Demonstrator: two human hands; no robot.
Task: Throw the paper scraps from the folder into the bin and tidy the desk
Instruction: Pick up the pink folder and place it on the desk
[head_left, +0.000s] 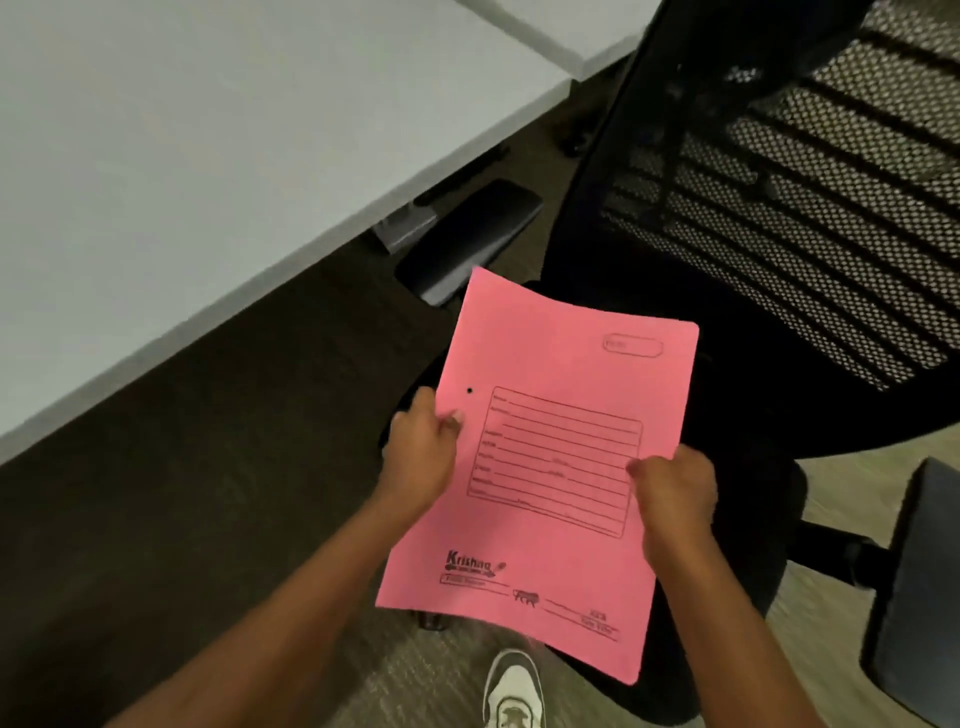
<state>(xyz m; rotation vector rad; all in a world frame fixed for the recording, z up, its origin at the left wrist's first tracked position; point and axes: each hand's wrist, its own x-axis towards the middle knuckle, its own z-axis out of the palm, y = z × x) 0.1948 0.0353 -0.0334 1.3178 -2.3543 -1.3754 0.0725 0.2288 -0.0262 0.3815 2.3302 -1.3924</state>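
While a white and grey shoe (513, 691) is showing at the bottom edge on the pale carpet (426, 675), both bare forearms are reaching up from below into the middle of the view. The left hand (423, 452) is pinching the left edge of a pink folder (540, 566), its thumb lying on the front cover just beside a small black dot and its fingers curling behind. The right hand (675, 493) is gripping the folder's right edge in a closed fist, with the thumb on top and the fingers hidden underneath. The folder is hanging closed in the air between the two hands, tilting so that its top points up and slightly right; its cover is carrying a printed form with ruled lines, a small rounded box near the top corner and a logo near the bottom. Whether any paper is lying inside cannot be told.

Just behind the folder, a black office chair (779, 234) with a mesh back is filling the right side, and its padded armrest (467, 239) is sticking out under the edge of the desk. Another grey armrest (919, 582) is showing at the far right. Farther off, a light grey desk (182, 182) is spanning the upper left, with dark floor in shadow beneath it.
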